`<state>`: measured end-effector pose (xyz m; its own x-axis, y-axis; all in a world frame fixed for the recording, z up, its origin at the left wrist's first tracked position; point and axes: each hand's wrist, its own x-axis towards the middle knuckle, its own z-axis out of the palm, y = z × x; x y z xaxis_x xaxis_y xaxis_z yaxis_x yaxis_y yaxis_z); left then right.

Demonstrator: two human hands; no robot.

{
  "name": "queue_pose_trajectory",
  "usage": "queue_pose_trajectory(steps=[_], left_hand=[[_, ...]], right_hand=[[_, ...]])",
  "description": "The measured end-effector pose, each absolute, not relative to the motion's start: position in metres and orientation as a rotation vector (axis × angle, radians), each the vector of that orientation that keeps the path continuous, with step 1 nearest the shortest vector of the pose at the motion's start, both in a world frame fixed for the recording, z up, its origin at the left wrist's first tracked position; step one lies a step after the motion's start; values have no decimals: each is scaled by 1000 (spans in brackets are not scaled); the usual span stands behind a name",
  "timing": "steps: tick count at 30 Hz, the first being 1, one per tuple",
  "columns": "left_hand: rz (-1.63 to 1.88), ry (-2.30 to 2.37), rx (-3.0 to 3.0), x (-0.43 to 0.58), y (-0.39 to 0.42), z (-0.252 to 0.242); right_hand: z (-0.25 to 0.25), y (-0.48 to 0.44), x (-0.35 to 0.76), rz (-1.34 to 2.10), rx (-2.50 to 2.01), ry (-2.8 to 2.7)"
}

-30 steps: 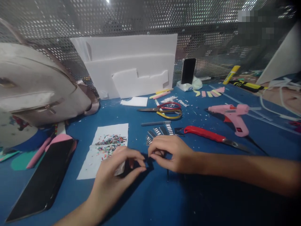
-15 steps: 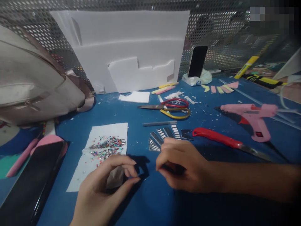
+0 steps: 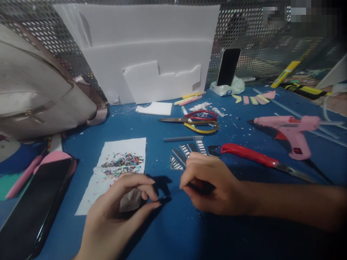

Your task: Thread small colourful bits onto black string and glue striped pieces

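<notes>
My left hand [image 3: 116, 211] is at the front, thumb and fingertips pinched on a small dark piece [image 3: 165, 199] that juts out toward the right. Under and behind that hand lies a white paper sheet [image 3: 121, 145] bearing a heap of colourful tiny bits [image 3: 126, 161]. To the right, my right hand [image 3: 211, 182] is curled with thumb and index finger pressed together; whatever they hold is hidden. Just beyond it, several black-and-white striped strips [image 3: 177, 162] fan out on the blue table [image 3: 173, 238], partly covered by the hand.
Scissors [image 3: 176, 120] with red and yellow handles lie behind a thin clear stick [image 3: 183, 138]. On the right are a red-handled knife [image 3: 249, 154] and a pink glue gun [image 3: 287, 126]. A dark phone [image 3: 40, 202] lies left; white foam boards [image 3: 149, 54] stand behind.
The small dark piece now shows beyond my left fingertips, where it was barely visible before. My right hand stays nearly still in its pinch. The view has shifted slightly.
</notes>
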<state>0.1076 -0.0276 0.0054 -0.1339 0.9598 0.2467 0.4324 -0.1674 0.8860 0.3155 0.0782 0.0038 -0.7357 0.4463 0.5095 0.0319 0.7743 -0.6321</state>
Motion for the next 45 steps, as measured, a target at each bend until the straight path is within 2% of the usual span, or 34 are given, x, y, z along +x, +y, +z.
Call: queue_pose_trajectory(steps=[45], left_hand=[[1276, 1522, 1643, 107, -29, 4]], right_hand=[[-2, 76, 315, 575, -242, -2333]])
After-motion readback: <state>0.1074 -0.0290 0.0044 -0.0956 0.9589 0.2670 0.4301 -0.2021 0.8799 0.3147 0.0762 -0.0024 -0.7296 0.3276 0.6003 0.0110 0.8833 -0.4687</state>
